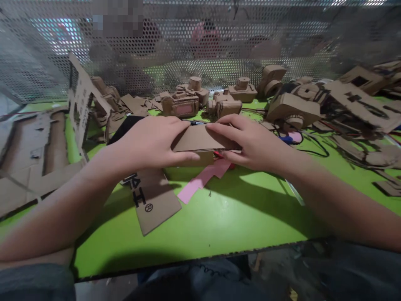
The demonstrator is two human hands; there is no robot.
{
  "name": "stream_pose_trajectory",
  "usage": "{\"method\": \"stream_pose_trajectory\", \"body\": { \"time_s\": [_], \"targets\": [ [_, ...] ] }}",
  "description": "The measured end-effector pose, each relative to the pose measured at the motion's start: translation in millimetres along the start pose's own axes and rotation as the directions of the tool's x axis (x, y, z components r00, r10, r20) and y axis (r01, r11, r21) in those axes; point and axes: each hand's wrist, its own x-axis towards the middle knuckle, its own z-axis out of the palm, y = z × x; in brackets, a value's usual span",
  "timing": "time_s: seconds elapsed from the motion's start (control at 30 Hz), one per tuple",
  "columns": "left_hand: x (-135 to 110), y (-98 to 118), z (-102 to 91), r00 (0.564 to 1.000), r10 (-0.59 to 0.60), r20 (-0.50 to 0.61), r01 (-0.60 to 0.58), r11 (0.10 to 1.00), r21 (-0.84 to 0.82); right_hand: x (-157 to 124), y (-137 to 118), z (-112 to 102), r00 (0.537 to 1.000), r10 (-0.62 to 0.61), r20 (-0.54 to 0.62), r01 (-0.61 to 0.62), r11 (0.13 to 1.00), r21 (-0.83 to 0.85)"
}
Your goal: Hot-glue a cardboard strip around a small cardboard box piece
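Note:
A small brown cardboard box (198,139) sits between my hands at the middle of the green table, its flat top and part of its front side showing. My left hand (150,140) grips its left end, thumb along the front and fingers over the top. On the right end, my right hand (246,140) presses fingertips on the top with the thumb at the front edge. A pink paper strip (200,182) lies in front of the box, beside a small red thing partly hidden by my right thumb. Left of the strip, a printed cardboard piece (156,200) lies flat.
Several cardboard camera models (181,104) line the back of the green table (213,225), before a perforated metal screen (175,62). A cardboard panel (83,104) leans upright at left, near large cut sheets (25,142). Cardboard pieces (360,104) and a black cable (319,144) lie right.

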Motion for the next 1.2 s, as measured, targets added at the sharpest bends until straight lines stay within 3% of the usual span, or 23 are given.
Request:
{"method": "stream_pose_trajectory", "body": {
  "time_s": [0.27,0.93,1.03,1.2],
  "targets": [
    [11.9,9.9,4.6,1.0,-0.029,-0.004,0.028,0.991,-0.127,-0.8,-4.1,10.4,0.996,-0.086,-0.011,0.082,0.974,-0.212],
    [36.1,15.6,14.5,0.999,-0.029,0.022,0.031,0.994,-0.104,-11.0,12.8,25.5,0.992,-0.104,0.065,0.111,0.987,-0.12],
    [37.5,19.2,12.5,0.998,-0.049,0.047,0.052,0.995,-0.084,-8.2,10.7,17.9,0.994,-0.057,0.095,0.059,0.998,-0.018],
    [37.9,18.6,11.1,0.997,-0.037,0.062,0.044,0.994,-0.104,4.5,9.0,9.0,0.977,0.111,0.184,-0.14,0.978,0.152]
  ]
}}
